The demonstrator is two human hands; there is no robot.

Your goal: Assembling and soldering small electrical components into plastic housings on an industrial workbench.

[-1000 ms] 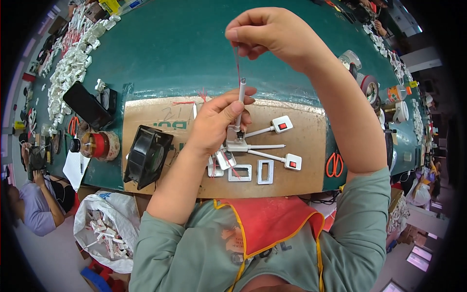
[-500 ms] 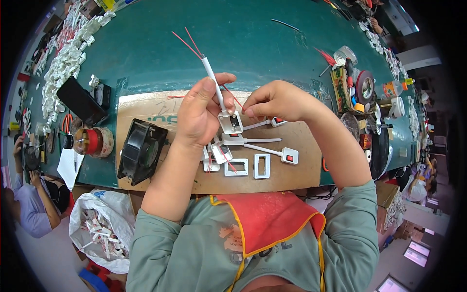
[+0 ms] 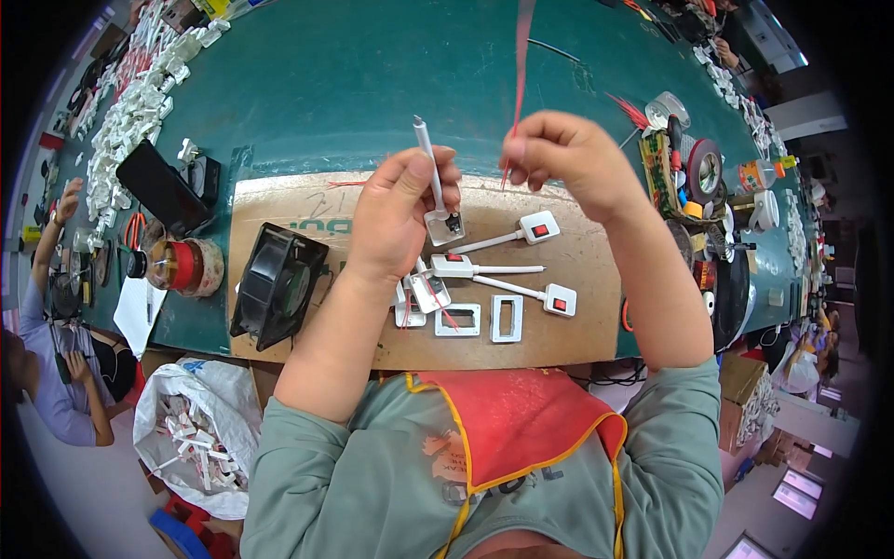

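My left hand is closed around a white tube that stands nearly upright from a small open white switch housing. A dark part sits inside the housing. To the right and a little higher, my right hand pinches red wire, which stretches upward and is smeared by motion. Below the hands lie white tubed housings with red rocker switches, among them one, another and a third. Two white rectangular frames, one beside the other, lie near me.
Cardboard covers the near part of the green table. A black fan and a jar stand left; white parts are piled beyond. Tools and tape crowd the right. A sack of parts sits lower left.
The red wires no longer stick out of the tube's top. My right hand has risen to the right with red wire. At far left, another person's arm has risen.
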